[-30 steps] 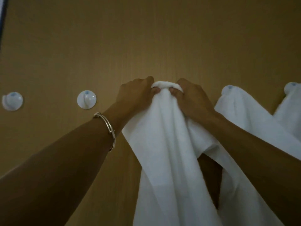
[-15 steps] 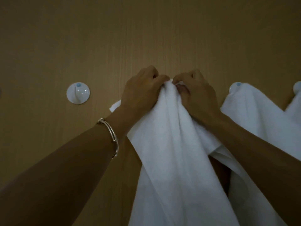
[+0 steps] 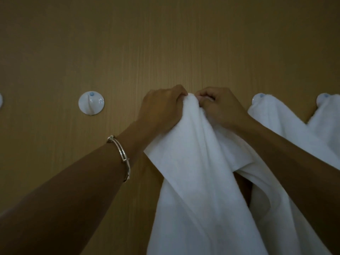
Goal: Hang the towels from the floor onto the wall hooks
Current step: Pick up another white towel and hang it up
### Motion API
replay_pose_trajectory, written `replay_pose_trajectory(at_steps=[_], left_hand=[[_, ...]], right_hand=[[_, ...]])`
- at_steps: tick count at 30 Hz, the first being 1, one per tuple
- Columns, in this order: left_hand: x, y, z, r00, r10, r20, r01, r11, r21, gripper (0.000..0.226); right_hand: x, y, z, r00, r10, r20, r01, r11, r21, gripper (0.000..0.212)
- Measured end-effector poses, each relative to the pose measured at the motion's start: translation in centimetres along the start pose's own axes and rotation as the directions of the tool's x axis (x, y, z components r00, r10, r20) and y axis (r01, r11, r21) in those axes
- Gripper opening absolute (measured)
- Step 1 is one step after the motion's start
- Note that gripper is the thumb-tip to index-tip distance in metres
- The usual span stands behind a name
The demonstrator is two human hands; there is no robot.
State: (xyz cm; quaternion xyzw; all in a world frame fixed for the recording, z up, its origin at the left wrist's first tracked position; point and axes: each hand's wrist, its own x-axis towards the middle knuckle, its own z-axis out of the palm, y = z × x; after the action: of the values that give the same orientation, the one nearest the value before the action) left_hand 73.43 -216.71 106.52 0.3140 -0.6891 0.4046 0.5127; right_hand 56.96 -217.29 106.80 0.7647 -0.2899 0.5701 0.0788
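Dim light, low detail. Whatever sits behind the bunched top of the white towel (image 3: 198,172) is covered by cloth and knuckles, so can't tell if it's on a hook or just held against the wooden wall (image 3: 165,43). Its lower end runs out of the bottom of the view, and both forearms are cut off at the bottom corners. Only a sliver of the far-left hook (image 3: 0,100) shows at the edge. On the right, just the tops of the first covered hook (image 3: 258,96) and the second covered hook (image 3: 322,96) peek out above the hung towel (image 3: 276,124) and the far-right towel (image 3: 329,116), the latter cropped by the edge. The one bare hook (image 3: 91,103) is fully visible, left of the hands, well apart from the cloth. The left hand (image 3: 161,109), bracelet (image 3: 121,157) on its wrist, has fingers (image 3: 174,92) curled, pinching the towel's peak from the left. The right hand (image 3: 222,109) has fingers (image 3: 206,93) curled, pinching the same peak from the right. Fingertips of both hands are close together over the bunch. Cloth drapes down from the pinch between the wrists, one fold passing under the right forearm
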Motion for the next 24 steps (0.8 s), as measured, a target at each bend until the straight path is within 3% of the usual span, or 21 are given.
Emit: replay_pose_trajectory(at_steps=[4, 7, 10, 15, 19, 21, 24], left_hand=[[1.0, 0.6, -0.7, 0.964, -0.193, 0.185, 0.211, 0.974, -0.082, 0.029], [1.2, 0.7, -1.0, 0.916, -0.255, 0.309, 0.304, 0.945, -0.122, 0.027], [-0.1, 1.3, -0.8, 0.895, -0.263, 0.361, 0.264, 0.963, 0.047, 0.037], [-1.0, 2.0, -1.0, 0.86, -0.224, 0.458, 0.205, 0.974, 0.092, 0.036], [-3.3, 3.4, -0.5, 0.859, -0.238, 0.454, 0.307, 0.948, -0.084, 0.034], [-5.2, 4.5, -0.2, 0.911, -0.216, 0.351, 0.3, 0.932, -0.205, 0.037], [-7.4, 4.9, -0.3, 0.907, -0.275, 0.32, 0.368, 0.886, -0.282, 0.05]], right_hand=[[-0.5, -0.5, -0.4, 0.99, 0.133, 0.038, -0.136, 0.987, 0.086, 0.025], [-1.3, -0.5, -0.1, 0.966, 0.256, 0.04, -0.259, 0.956, 0.137, 0.036], [-1.8, -1.0, 0.2, 0.945, 0.321, 0.058, -0.327, 0.931, 0.162, 0.028], [-2.0, -1.9, 0.4, 0.893, 0.439, 0.101, -0.45, 0.879, 0.157, 0.033], [-3.1, -3.2, 1.8, 0.915, 0.403, -0.014, -0.396, 0.904, 0.164, 0.034], [-4.4, -4.0, 3.3, 0.936, 0.344, -0.08, -0.338, 0.938, 0.083, 0.035], [-6.1, -4.3, 5.5, 0.949, 0.292, -0.12, -0.298, 0.954, -0.032, 0.066]])
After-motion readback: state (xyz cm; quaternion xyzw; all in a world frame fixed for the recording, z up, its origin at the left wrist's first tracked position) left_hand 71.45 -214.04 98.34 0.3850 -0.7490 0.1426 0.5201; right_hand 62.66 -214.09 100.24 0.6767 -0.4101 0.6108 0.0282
